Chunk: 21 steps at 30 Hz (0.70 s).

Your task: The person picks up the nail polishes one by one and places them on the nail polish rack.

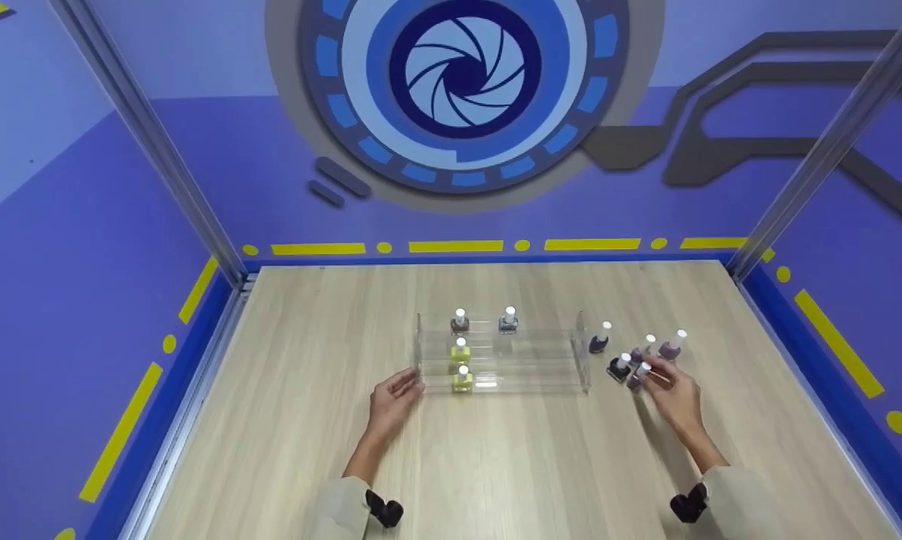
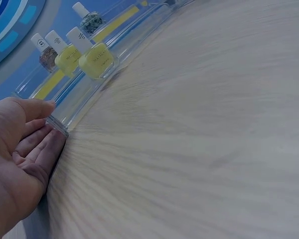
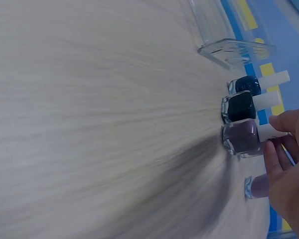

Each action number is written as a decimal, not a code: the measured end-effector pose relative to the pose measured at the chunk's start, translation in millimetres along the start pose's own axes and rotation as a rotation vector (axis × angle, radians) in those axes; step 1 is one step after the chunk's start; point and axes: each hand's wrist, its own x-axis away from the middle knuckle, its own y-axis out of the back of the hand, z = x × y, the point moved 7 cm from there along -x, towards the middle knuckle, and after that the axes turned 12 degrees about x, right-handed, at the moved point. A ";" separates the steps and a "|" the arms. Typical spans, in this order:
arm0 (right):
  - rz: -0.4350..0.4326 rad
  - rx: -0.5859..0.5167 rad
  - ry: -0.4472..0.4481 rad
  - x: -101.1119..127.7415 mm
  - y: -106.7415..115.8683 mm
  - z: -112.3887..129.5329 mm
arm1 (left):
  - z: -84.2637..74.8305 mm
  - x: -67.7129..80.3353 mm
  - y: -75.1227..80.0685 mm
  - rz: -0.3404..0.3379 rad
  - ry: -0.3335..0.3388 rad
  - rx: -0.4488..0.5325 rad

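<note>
1. The right hand (image 1: 672, 397) is seen on the right part of the wooden table (image 1: 495, 472), its fingertips pinched on the white cap of a mauve nail polish bottle (image 1: 638, 375). The grip is confirmed in the right wrist view (image 3: 249, 135).
2. That bottle stands upright on the table, long axis vertical, just ahead of the hand and toward the clear tiered rack (image 1: 503, 352). It lies well apart from the left hand, so the right hand is the nearer.
3. Four further dark and mauve bottles are grouped just beyond it, between the hand and the rack's right end; a dark bottle (image 3: 239, 105) stands directly beside the held one.
4. The left hand (image 1: 394, 397) is laid against the rack's left front corner with fingers straight and together, holding nothing.
5. The left wrist view shows two yellow bottles (image 2: 97, 59) on the lower tiers; contact of the fingers (image 2: 37, 144) with the rack wall is plain only there.
</note>
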 end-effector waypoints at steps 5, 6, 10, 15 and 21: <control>-0.034 0.020 0.001 6.0 2.6 1.0 | 5.4 -3.8 -1.6 0.004 0.020 0.012; -0.043 0.026 0.005 6.9 3.4 0.5 | 8.2 -5.4 -1.4 0.001 0.029 0.011; -0.051 0.009 0.008 10.3 4.2 -0.3 | 23.1 -12.3 3.0 -0.011 0.041 -0.008; -0.068 0.011 -0.004 10.5 3.4 -2.1 | 31.4 -15.2 8.0 -0.015 0.029 -0.005; -0.092 -0.008 0.010 9.6 2.2 -3.4 | 32.4 -14.6 10.5 -0.022 0.033 0.002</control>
